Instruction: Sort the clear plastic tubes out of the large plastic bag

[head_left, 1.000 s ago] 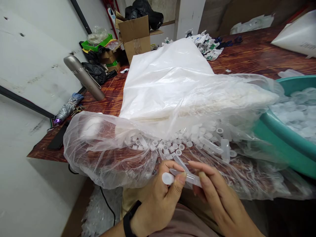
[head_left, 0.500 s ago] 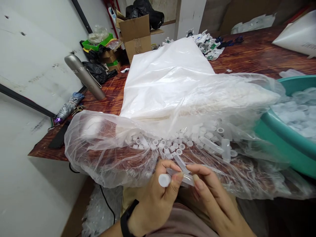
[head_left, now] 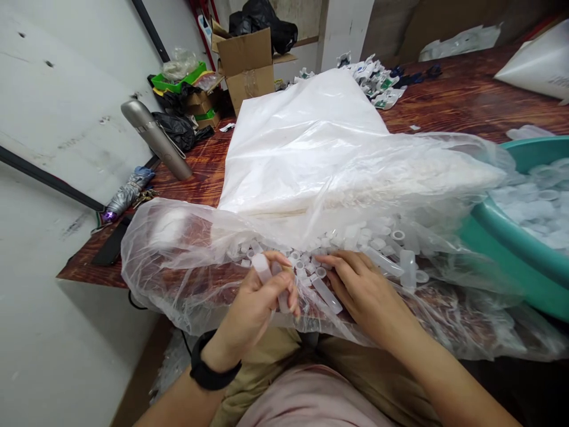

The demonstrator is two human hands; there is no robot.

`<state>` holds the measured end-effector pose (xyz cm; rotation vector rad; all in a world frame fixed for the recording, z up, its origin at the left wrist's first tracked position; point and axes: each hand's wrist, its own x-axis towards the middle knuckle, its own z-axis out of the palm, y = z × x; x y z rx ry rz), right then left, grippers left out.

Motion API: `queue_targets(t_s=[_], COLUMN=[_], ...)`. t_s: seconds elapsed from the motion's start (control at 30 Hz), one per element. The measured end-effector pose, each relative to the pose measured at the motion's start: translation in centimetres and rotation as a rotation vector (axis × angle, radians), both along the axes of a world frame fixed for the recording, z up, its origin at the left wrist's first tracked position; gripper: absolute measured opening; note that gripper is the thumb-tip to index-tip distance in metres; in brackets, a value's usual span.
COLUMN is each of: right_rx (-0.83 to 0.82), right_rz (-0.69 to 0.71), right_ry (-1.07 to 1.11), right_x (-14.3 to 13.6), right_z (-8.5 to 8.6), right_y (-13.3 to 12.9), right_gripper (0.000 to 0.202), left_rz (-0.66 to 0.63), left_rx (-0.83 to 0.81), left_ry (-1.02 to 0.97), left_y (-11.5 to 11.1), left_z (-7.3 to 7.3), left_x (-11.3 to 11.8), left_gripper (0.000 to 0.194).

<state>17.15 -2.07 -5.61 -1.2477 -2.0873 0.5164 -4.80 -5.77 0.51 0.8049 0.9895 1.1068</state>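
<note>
My left hand [head_left: 258,302] is closed around a translucent plastic tube [head_left: 261,267], its white end pointing up. Lower in the same grip shows another translucent piece [head_left: 283,301], possibly a second tube. To the right, my right hand [head_left: 362,287] reaches palm down with fingers extended, its fingertips at a pile of small white ring-shaped caps [head_left: 320,272]; its thumb is hidden. Just left of that hand a loose tube [head_left: 326,295] lies on the clear plastic bag [head_left: 191,296]. More tubes [head_left: 408,270] lie among the caps on the right.
A large white plastic sack [head_left: 302,142] lies behind the pile. At right stands a teal basin [head_left: 502,237] full of translucent pieces. A grey flask [head_left: 157,142], a folded umbrella [head_left: 127,196] and a phone-like black slab [head_left: 109,243] are at left; a cardboard box [head_left: 249,65] stands behind.
My hands have moved apart: the left went up and left with its tube, the right moved forward to the caps. A tube that was near my fingertips now lies on the bag.
</note>
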Motion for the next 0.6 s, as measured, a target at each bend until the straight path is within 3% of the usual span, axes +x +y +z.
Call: queue_targets(t_s=[0.1, 0.17, 0.23, 0.3, 0.43, 0.53, 0.6], right_rx=[-0.012, -0.027, -0.056, -0.102, -0.180, -0.205, -0.205], right_rz=[-0.014, -0.047, -0.097, -0.151, -0.256, -0.328, -0.312], right_ry=[0.023, 0.080, 0.157, 0.233, 0.349, 0.414, 0.431], right_x=[-0.3, 0.0, 0.7, 1.7, 3.1, 3.4, 3.5], right_z=[-0.4, -0.2, 0.1, 0.5, 1.1, 1.3, 1.5], right_y=[0.1, 0.0, -0.2, -0.4, -1.6, -3.0, -4.0], right_gripper=[0.029, 0.030, 0.031, 0.032, 0.034, 0.030, 0.026], left_rz=[-0.312, -0.510, -0.688, -0.790, -0.727, -0.590, -0.477], left_rx=[0.286, 0.547, 0.714, 0.749, 0.709, 0.577, 0.366], left_ry=[0.569, 0.922, 1.145, 1.292, 1.255, 0.966, 0.688], left_y=[0.7, 1.4, 2.3, 3.3, 4.6, 4.3, 3.6], left_z=[0.6, 0.8, 0.7, 0.6, 0.2, 0.2, 0.4], left_x=[-0.3, 0.0, 0.7, 1.4, 2.4, 2.2, 2.0], left_gripper=[0.011, 0.027, 0.033, 0.029, 0.012, 0.016, 0.024])
